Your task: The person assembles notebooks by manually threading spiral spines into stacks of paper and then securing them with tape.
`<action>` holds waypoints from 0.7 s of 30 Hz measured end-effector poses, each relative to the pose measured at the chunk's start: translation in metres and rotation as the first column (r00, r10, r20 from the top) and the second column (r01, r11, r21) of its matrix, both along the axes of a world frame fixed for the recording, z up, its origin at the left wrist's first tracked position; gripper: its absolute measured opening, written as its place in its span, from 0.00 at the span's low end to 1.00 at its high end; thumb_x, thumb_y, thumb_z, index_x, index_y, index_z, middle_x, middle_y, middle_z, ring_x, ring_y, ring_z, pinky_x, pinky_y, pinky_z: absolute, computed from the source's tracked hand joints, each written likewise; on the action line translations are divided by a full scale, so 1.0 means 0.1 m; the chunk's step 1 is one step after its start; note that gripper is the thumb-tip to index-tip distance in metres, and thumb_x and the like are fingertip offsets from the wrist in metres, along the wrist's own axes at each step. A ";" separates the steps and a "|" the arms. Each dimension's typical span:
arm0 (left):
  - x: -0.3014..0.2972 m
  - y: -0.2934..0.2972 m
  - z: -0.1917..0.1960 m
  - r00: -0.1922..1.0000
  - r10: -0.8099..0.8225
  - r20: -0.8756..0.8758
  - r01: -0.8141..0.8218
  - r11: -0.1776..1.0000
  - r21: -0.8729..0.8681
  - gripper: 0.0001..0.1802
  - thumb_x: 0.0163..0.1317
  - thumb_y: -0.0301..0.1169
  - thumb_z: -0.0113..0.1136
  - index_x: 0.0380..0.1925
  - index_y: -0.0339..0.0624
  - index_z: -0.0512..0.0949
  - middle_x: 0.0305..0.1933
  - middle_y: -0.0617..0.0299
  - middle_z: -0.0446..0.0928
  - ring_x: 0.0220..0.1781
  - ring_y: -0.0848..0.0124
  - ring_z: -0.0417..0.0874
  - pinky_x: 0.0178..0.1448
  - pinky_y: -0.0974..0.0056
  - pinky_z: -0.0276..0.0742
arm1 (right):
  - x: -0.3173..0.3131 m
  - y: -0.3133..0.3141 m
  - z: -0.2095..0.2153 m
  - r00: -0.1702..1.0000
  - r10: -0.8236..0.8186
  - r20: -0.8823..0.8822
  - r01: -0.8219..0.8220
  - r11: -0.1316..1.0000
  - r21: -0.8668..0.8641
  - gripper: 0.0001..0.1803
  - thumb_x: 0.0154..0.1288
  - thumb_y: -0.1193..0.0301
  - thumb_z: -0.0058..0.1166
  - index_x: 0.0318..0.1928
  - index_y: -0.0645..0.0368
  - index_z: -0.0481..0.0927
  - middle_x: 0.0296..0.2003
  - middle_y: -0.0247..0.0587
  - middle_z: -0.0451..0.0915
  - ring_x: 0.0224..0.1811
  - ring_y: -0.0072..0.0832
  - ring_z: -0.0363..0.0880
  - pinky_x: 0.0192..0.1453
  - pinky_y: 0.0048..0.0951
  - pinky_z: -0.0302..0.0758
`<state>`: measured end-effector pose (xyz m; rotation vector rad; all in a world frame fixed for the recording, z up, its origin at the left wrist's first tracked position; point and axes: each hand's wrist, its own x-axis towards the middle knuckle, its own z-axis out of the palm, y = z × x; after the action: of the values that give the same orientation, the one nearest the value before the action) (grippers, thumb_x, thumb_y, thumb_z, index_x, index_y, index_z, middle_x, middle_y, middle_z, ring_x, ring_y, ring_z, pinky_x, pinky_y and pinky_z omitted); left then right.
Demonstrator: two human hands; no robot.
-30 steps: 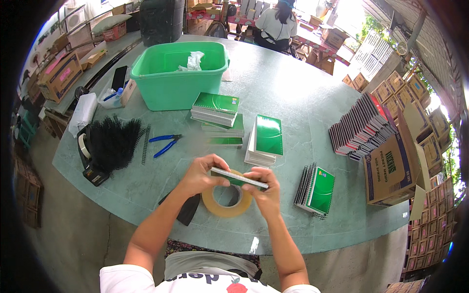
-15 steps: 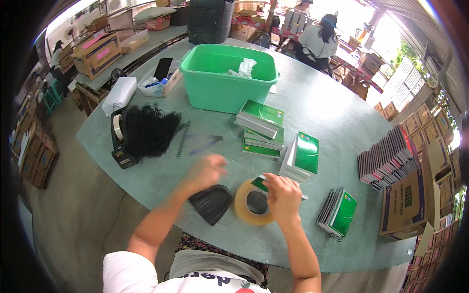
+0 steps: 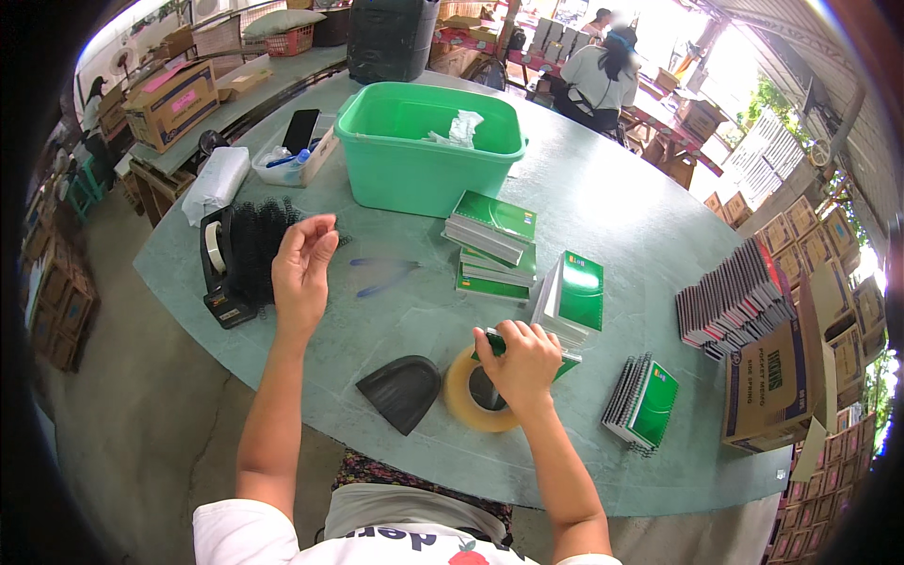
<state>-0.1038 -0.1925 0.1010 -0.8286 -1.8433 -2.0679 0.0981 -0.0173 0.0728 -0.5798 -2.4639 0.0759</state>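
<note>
My right hand (image 3: 523, 363) grips a small green-covered notebook (image 3: 568, 363) above a wide roll of tape (image 3: 460, 395). Fingers mostly hide this notebook. My left hand (image 3: 306, 259) is raised at the edge of a heap of black spiral coils (image 3: 254, 245). Its thumb and fingers are pinched together, with a bit of black coil showing beside the fingertips. Blue-handled pliers (image 3: 386, 278) lie to its right. A black scoop-shaped piece (image 3: 403, 391) rests beside the tape roll. Several green notebooks are stacked (image 3: 490, 231) in the middle, with another stack (image 3: 574, 297) nearer my right hand.
A green plastic tub (image 3: 424, 174) holds crumpled white paper. A tape dispenser (image 3: 221, 273) stands left of the coils. Spiral-bound green notebooks (image 3: 645, 405) lie at right, near dark-edged notebooks (image 3: 730, 297) and a cardboard box (image 3: 767, 386). A person (image 3: 601, 80) sits beyond the table.
My left hand has moved up and left, from above the scoop-shaped piece to the coils. The single coil beside the heap no longer shows in its place. My right hand still grips the notebook.
</note>
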 end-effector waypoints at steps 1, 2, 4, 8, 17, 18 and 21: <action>0.10 0.05 0.08 0.986 -0.132 0.098 0.136 0.990 -0.033 0.08 0.59 0.22 0.57 0.39 0.43 0.78 0.38 0.66 0.75 0.32 0.79 0.73 0.37 0.75 0.71 | 0.00 0.01 0.00 1.000 0.008 0.010 -0.008 1.000 -0.015 0.15 0.51 0.57 0.63 0.24 0.55 0.79 0.21 0.33 0.78 0.26 0.34 0.76 0.34 0.34 0.68; 0.23 0.09 0.11 0.946 -0.258 0.197 0.273 0.961 -0.052 0.08 0.59 0.23 0.58 0.39 0.43 0.78 0.39 0.65 0.76 0.32 0.79 0.74 0.37 0.75 0.72 | 0.03 0.03 0.01 0.999 0.040 -0.010 -0.041 0.997 -0.066 0.13 0.53 0.59 0.61 0.26 0.55 0.79 0.22 0.34 0.79 0.28 0.34 0.76 0.34 0.34 0.68; 0.55 0.24 0.07 0.881 -0.415 0.229 0.454 0.876 -0.162 0.09 0.58 0.25 0.60 0.40 0.42 0.78 0.39 0.63 0.79 0.31 0.77 0.77 0.36 0.72 0.74 | 0.06 0.08 0.02 0.993 0.106 -0.056 -0.114 0.981 -0.157 0.10 0.57 0.62 0.58 0.30 0.55 0.80 0.25 0.35 0.80 0.30 0.35 0.78 0.35 0.35 0.69; 0.98 0.46 -0.28 0.889 -0.458 0.022 0.412 0.776 -0.477 0.12 0.56 0.30 0.62 0.40 0.38 0.78 0.32 0.53 0.81 0.28 0.68 0.81 0.34 0.66 0.76 | 0.11 0.06 0.12 0.994 0.105 0.007 -0.096 0.933 -0.347 0.07 0.56 0.66 0.59 0.35 0.53 0.81 0.31 0.39 0.82 0.33 0.37 0.80 0.39 0.36 0.71; 1.05 0.58 -0.37 0.910 -0.412 -0.039 0.338 0.793 -0.508 0.09 0.58 0.32 0.60 0.32 0.36 0.78 0.30 0.51 0.79 0.30 0.55 0.81 0.34 0.60 0.75 | 0.12 -0.03 0.13 0.996 0.089 -0.005 -0.085 0.929 -0.359 0.07 0.55 0.67 0.59 0.35 0.51 0.81 0.31 0.37 0.82 0.33 0.37 0.80 0.36 0.36 0.73; 1.04 0.59 -0.38 0.920 -0.391 -0.029 0.317 0.784 -0.534 0.09 0.58 0.32 0.60 0.32 0.36 0.78 0.30 0.50 0.79 0.31 0.55 0.80 0.34 0.60 0.75 | 0.13 -0.04 0.14 0.996 0.093 -0.010 -0.090 0.929 -0.359 0.07 0.55 0.68 0.59 0.35 0.51 0.81 0.31 0.37 0.82 0.33 0.37 0.80 0.37 0.36 0.73; 1.07 0.61 -0.35 0.927 -0.331 -0.178 0.201 0.837 -0.510 0.09 0.57 0.31 0.60 0.32 0.36 0.77 0.30 0.50 0.78 0.32 0.54 0.80 0.35 0.59 0.75 | 0.14 -0.03 0.12 0.992 0.122 -0.028 -0.124 0.930 -0.346 0.08 0.54 0.69 0.59 0.37 0.51 0.80 0.30 0.36 0.82 0.32 0.36 0.80 0.37 0.36 0.73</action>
<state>0.0032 -0.1311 0.0665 -1.4861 -2.2225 -1.5295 0.1116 -0.0205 0.0853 -0.5671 -2.4941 0.5726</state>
